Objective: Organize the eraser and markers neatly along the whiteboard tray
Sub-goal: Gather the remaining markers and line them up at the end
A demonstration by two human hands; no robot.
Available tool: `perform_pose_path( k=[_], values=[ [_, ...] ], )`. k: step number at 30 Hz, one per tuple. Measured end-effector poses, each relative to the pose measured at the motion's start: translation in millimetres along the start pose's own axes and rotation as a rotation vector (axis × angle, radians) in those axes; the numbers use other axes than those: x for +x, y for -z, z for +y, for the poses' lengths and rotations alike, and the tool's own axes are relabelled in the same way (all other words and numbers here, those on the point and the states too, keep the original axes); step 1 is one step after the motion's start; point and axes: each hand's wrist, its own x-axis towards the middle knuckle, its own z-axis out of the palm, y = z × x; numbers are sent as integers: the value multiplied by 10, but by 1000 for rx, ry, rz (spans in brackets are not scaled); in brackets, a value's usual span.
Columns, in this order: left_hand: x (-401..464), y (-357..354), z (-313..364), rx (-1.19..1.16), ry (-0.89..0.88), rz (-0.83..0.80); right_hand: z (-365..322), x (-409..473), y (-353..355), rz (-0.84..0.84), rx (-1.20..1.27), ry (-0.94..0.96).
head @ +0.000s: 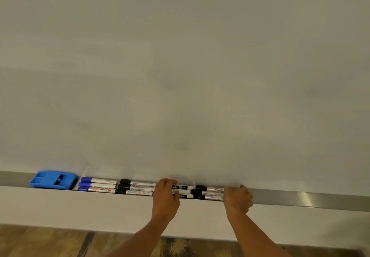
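Observation:
A blue eraser (pixel 54 180) sits at the left end of the metal tray (pixel 300 197). Right of it lie three blue-capped markers (pixel 98 185) in a stack, then groups of black-capped markers (pixel 136 187) in rows along the tray. My left hand (pixel 165 194) rests over the middle black markers (pixel 181 191), fingers curled on them. My right hand (pixel 237 198) is curled at the right end of the last marker group (pixel 210 193), fingers pressed against their ends. Whether either hand grips a marker is hidden.
The whiteboard (pixel 180 66) fills the view above the tray. The tray runs bare to the right of my right hand. A white ledge (pixel 80 208) lies below the tray, with wood flooring (pixel 50 242) beneath.

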Motion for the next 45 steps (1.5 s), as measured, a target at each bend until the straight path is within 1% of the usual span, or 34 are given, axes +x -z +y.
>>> perform_pose_path(
  k=[5,9,13,18,23,27,38,45],
  values=[
    [-4,-25,-133,387,-112,-217,-44,-91,-48,-72,-323,101],
    [-47,-42,-304,577,-116,-376,-108,-204,-128,-99,-371,134],
    [-70,-6,-454,644,-75,-453,-152,-312,-219,-108,-387,206],
    [-60,132,-609,673,-50,-464,-223,-490,-360,-148,-362,245],
    [-26,285,-768,685,-30,-454,-336,-629,-514,-227,-194,234],
    [15,387,-904,681,-3,-446,-413,-750,-625,-275,-120,214],
    [84,682,-1275,693,14,-407,-570,-1112,-912,-320,14,140],
    [90,828,-1310,680,-15,-363,-623,-1189,-972,-324,29,115]
  ],
)
